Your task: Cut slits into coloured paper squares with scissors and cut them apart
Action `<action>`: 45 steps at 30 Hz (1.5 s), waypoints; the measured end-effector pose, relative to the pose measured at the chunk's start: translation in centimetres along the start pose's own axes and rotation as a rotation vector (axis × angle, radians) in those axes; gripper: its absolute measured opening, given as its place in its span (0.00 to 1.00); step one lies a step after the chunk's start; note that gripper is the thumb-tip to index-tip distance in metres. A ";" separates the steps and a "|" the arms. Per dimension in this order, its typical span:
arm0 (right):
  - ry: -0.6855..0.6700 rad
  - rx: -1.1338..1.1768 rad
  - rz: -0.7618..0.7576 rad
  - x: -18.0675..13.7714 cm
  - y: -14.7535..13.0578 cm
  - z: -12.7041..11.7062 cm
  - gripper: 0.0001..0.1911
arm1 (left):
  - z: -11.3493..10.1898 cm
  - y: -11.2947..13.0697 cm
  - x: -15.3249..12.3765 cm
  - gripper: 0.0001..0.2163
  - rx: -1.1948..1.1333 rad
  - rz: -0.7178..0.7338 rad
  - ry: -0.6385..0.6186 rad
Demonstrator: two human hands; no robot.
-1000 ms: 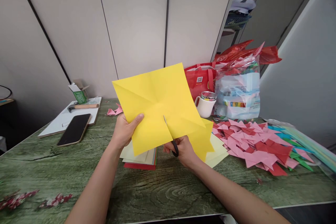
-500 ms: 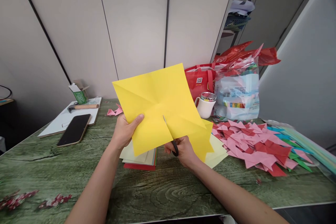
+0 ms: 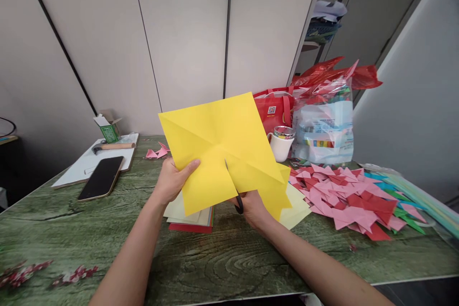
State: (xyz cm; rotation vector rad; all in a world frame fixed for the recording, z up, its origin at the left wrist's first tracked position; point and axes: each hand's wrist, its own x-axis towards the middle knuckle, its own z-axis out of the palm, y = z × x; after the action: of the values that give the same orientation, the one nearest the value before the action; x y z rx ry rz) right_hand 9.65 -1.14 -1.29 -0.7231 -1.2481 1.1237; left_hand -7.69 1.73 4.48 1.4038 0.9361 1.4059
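My left hand grips the left lower edge of a creased yellow paper square, thumb on its front, holding it upright above the table. Behind the sheet's lower edge my right hand is closed on black-handled scissors. Their blade tip shows in a cut running up from the bottom edge toward the sheet's centre. Under the hands lies a stack of coloured paper sheets.
A heap of folded pink and red paper pieces covers the right of the green table. Behind it stand a white mug, a red bag and a plastic bag. A phone, hammer and small box lie left.
The yellow sheet and both hands have shifted slightly right and down. The scissors' handles have slid further behind the paper.
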 end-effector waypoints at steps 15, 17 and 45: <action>0.028 -0.036 0.132 -0.2 -0.8 0.3 0.05 | 0.0 0.1 0.1 0.14 0.028 -0.022 0.005; 0.032 -0.027 0.137 -0.2 -0.7 0.3 0.06 | 0.1 0.1 0.0 0.14 0.024 -0.025 0.008; 0.008 0.049 0.111 -0.1 -0.1 0.3 0.04 | 0.3 0.3 -0.1 0.15 0.038 -0.009 0.015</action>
State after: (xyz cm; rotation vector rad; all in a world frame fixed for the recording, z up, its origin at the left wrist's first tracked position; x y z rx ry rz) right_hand 9.38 -1.34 -1.18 -0.7670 -1.1813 1.2370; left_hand -7.44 1.48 4.78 1.4169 0.9819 1.4005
